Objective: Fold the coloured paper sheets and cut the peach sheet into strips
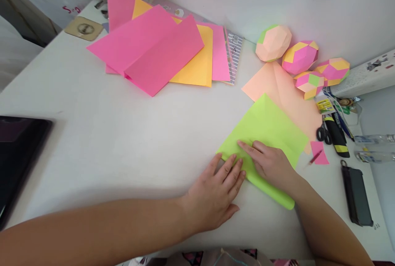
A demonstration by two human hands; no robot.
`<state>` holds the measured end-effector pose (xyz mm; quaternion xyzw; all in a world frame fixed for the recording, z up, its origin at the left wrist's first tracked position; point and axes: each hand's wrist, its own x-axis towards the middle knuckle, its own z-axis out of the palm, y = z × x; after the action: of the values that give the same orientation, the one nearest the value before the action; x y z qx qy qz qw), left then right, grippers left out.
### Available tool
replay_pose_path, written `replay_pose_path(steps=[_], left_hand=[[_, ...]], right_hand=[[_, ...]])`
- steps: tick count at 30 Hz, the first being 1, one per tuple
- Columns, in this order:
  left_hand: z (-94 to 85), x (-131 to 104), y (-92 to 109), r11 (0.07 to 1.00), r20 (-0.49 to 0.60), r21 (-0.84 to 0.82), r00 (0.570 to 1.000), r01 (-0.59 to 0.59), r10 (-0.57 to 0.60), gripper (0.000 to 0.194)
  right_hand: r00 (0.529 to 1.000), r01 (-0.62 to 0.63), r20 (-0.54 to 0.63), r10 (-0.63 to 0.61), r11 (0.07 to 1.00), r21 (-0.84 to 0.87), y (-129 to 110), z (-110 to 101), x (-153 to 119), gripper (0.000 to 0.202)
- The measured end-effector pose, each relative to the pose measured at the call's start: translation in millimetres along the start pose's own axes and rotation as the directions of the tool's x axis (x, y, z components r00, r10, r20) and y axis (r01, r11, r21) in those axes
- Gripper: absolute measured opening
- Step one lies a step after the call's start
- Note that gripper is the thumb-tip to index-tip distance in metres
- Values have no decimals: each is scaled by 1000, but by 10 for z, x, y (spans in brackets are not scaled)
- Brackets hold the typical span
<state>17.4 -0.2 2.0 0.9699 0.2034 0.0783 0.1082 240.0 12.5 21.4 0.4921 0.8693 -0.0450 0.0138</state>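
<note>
A lime-green sheet of paper lies on the white table, its near edge curled over into a rounded, unflattened fold. My left hand rests at the sheet's left corner, fingers spread, fingertips touching the paper's near edge. On top of the sheet is my right hand, index finger stretched out and pressing on the green surface, the other fingers partly bent. Beneath the green sheet, a peach sheet with crease lines sticks out at the far right.
Pink sheets and yellow paper are piled at the back. Several faceted paper balls sit against the wall. Scissors, a pencil stub, a black phone and bottles are on the right. A dark device lies left.
</note>
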Motion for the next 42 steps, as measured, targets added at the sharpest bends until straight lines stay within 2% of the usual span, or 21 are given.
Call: replay_pose_path(steps=[6, 13, 23, 28, 37, 42], left_hand=[[10, -18, 21, 999, -2, 29, 999, 35, -35, 62], [26, -32, 28, 996, -63, 82, 998, 32, -27, 65], [-42, -7, -8, 996, -7, 83, 1000, -15, 15, 67], [-60, -3, -5, 996, -10, 93, 1000, -10, 11, 66], [-45, -35, 31, 983, -6, 183, 1000, 18, -18, 68], [-61, -24, 20, 983, 29, 182, 1000, -6, 1, 70]], right_hand=[[1000, 5, -10, -5, 1000, -5, 1, -1, -2, 49], [1000, -10, -1, 10, 1000, -2, -1, 2, -2, 49], [1000, -13, -9, 13, 1000, 25, -17, 11, -8, 48], [999, -10, -39, 11, 1000, 22, -23, 31, -12, 47], [999, -18, -29, 19, 1000, 11, -21, 56, -21, 49], [999, -28, -19, 29, 999, 16, -25, 68, -23, 51]])
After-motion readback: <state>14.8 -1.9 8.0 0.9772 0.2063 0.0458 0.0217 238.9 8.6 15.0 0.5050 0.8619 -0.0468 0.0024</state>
